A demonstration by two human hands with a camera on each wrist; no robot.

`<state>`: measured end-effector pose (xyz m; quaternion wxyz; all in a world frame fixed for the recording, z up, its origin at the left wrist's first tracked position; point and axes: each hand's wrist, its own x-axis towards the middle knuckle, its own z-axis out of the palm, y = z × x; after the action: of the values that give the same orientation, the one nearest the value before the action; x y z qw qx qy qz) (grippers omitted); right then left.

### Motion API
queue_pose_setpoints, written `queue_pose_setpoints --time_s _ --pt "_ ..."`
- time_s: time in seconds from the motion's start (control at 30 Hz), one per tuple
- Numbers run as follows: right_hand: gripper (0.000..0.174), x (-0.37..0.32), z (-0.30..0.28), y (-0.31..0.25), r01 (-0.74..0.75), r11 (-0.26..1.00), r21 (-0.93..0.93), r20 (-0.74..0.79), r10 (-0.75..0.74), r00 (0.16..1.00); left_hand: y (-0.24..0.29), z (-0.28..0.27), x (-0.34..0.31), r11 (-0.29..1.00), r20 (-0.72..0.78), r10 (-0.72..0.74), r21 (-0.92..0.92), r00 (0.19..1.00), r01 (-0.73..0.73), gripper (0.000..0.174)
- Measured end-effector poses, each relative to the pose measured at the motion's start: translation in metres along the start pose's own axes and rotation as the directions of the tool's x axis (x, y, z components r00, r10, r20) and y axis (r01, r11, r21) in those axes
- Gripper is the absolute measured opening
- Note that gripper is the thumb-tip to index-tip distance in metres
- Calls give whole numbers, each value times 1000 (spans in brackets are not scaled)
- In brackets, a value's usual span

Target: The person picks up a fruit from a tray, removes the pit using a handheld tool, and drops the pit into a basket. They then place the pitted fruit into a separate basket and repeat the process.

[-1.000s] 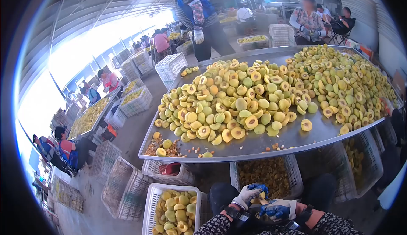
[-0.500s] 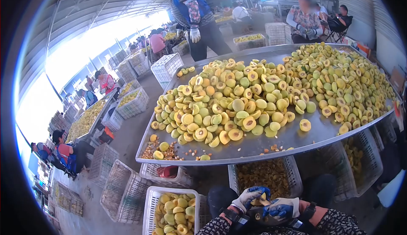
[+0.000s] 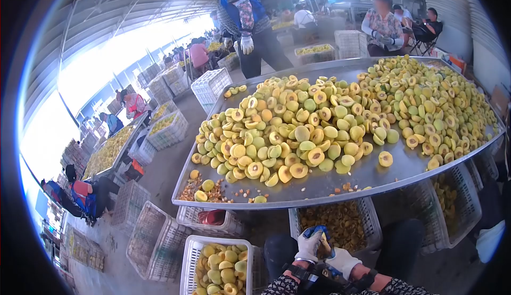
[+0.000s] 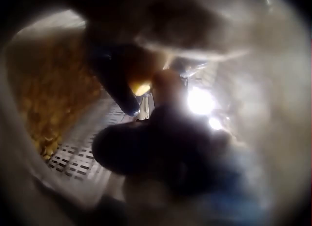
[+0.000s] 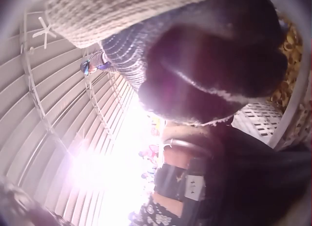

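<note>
In the head view, the left hand (image 3: 312, 244), in a white glove with blue-coated fingers, is raised at the lower middle and pinches a yellow fruit piece (image 3: 321, 250). In the left wrist view, a bit of yellow fruit (image 4: 141, 88) shows among dark, blurred fingers. Just below and to the right is the gloved right hand (image 3: 342, 263), close to the left one. Its fingers look curled in the right wrist view, but whatever lies inside them is hidden. Halved fruit (image 3: 301, 133) is heaped on the metal table (image 3: 255, 191) in front.
Below the table edge stands a crate of brownish pieces (image 3: 332, 223); a white crate (image 3: 188, 265) of fruit halves is left of the knees. Pit fragments (image 3: 213, 195) lie at the table's left corner. A person (image 3: 247, 23) stands beyond the table; others sit around.
The left hand has risen and tilted upward with the fruit. The right hand has turned and lowered slightly; the tan, stick-like thing seen between the hands earlier is out of sight.
</note>
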<state>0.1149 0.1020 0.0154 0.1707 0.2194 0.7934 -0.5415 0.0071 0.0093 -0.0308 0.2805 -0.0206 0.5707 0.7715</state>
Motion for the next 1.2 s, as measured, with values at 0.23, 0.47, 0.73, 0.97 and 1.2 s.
queue_pose_setpoints --time_s 0.23,0.47,0.73,0.97,1.2 --pt "30 15 -4 13 83 953 -293 -442 -212 872 14 -8 8 928 -171 74 -349 982 -131 22" --pt "28 17 -28 71 -113 989 -94 -359 73 931 114 -38 -1 802 -149 305 -493 941 -338 25" --pt "26 2 -15 34 -181 980 -78 -260 156 953 223 -197 80 660 -414 750 416 516 -626 19" --pt "30 16 -11 19 -330 943 35 -181 330 926 260 -268 111 -62 -207 754 922 623 382 33" --pt "31 36 0 53 -317 944 -96 -228 289 930 262 -198 146 -40 -51 697 993 715 110 33"
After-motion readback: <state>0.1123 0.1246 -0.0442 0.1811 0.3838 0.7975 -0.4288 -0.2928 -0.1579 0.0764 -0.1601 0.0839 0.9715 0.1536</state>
